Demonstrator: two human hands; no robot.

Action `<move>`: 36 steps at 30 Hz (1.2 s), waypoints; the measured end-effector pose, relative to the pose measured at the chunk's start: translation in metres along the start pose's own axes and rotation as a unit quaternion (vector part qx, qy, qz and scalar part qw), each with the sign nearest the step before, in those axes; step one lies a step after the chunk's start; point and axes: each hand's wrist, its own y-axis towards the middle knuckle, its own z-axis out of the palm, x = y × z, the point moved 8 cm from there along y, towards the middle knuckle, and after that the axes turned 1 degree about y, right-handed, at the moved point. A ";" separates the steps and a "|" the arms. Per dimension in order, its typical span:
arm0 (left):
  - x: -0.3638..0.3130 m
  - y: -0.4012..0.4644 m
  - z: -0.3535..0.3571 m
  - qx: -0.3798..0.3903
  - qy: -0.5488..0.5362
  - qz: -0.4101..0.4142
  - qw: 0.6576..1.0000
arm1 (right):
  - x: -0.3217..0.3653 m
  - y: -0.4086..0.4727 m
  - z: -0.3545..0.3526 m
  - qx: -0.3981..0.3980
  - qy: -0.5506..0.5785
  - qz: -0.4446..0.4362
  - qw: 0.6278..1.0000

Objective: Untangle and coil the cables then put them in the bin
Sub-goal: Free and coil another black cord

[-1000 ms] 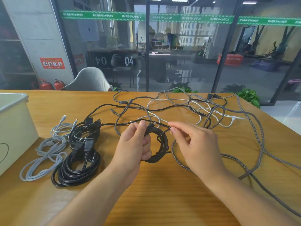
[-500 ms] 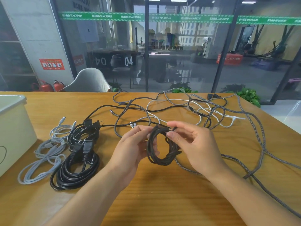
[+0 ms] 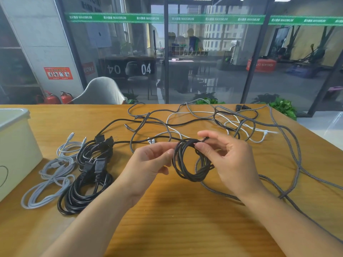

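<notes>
1. The left hand (image 3: 150, 162) is pinching the dark coil (image 3: 187, 162) at its left rim; the right hand (image 3: 228, 160) is pinching the top strands, so both grips are grasping it, just above the wooden surface (image 3: 176, 219).
2. The coil is looking light, soft and springy; its loops are probably wanting to open.
3. I would be holding it across all strands together.
4. Left of the coil, glossy black cables (image 3: 85, 184) and smooth grey cables (image 3: 50, 179) are lying coiled, near the pale plastic bin (image 3: 16, 151).
5. Behind the coil, braided and white cables (image 3: 232, 121) are lying tangled.
</notes>
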 end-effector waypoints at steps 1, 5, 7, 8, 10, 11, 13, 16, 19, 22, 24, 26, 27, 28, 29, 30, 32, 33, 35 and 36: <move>-0.002 -0.001 0.002 0.009 0.016 0.005 1.000 | -0.001 0.001 -0.002 -0.011 0.003 0.003 1.000; -0.008 -0.005 0.010 0.033 0.030 0.012 0.999 | -0.001 0.001 -0.004 -0.017 -0.018 0.002 1.000; -0.010 -0.005 0.009 0.029 0.035 0.022 0.999 | 0.001 0.000 -0.003 -0.017 -0.037 -0.008 0.999; -0.011 -0.006 0.009 0.027 0.040 0.024 0.999 | 0.002 -0.001 -0.002 -0.020 -0.047 -0.015 0.999; -0.012 -0.007 0.010 0.022 0.039 0.019 0.999 | 0.004 -0.002 -0.002 -0.025 -0.064 -0.025 0.997; -0.012 -0.007 0.011 0.019 0.034 0.016 0.999 | 0.005 -0.002 -0.002 -0.027 -0.072 -0.028 0.997; -0.012 -0.007 0.014 0.010 0.031 0.010 0.999 | 0.003 -0.001 -0.004 -0.030 -0.082 -0.029 0.996; -0.013 -0.006 0.015 -0.005 0.036 0.003 0.999 | 0.003 -0.001 -0.005 -0.031 -0.098 -0.032 0.994; -0.014 -0.007 0.018 0.000 0.076 0.020 0.997 | 0.006 -0.002 -0.002 -0.027 -0.120 -0.053 0.991; -0.012 -0.007 0.012 -0.028 0.096 0.040 0.994 | 0.005 -0.004 0.003 -0.012 -0.136 -0.070 0.988; -0.009 -0.006 0.008 -0.039 0.099 0.035 0.994 | 0.002 -0.004 0.009 0.020 -0.135 -0.069 0.988; -0.007 -0.005 0.007 -0.040 0.098 0.027 0.994 | 0.002 -0.005 0.015 0.047 -0.127 -0.076 0.988; -0.006 -0.005 0.006 -0.040 0.093 0.025 0.995 | 0.003 -0.005 0.016 0.052 -0.123 -0.082 0.988; -0.005 -0.005 0.006 -0.041 0.089 0.026 0.995 | 0.004 -0.005 0.016 0.053 -0.118 -0.087 0.988; -0.006 -0.005 0.006 -0.044 0.089 0.028 0.995 | 0.005 -0.005 0.016 0.053 -0.114 -0.090 0.988; -0.006 -0.005 0.006 -0.047 0.093 0.032 0.994 | 0.005 -0.004 0.015 0.054 -0.113 -0.092 0.988; -0.006 -0.006 0.006 -0.054 0.111 0.037 0.992 | 0.006 -0.004 0.015 0.064 -0.112 -0.092 0.987; -0.006 -0.006 0.005 -0.057 0.124 0.039 0.990 | 0.007 -0.005 0.016 0.073 -0.110 -0.095 0.987; -0.006 -0.005 0.004 -0.067 0.150 0.045 0.985 | 0.011 -0.009 0.022 0.099 -0.107 -0.098 0.984; -0.006 -0.005 0.003 -0.071 0.160 0.050 0.983 | 0.012 -0.010 0.025 0.109 -0.102 -0.092 0.984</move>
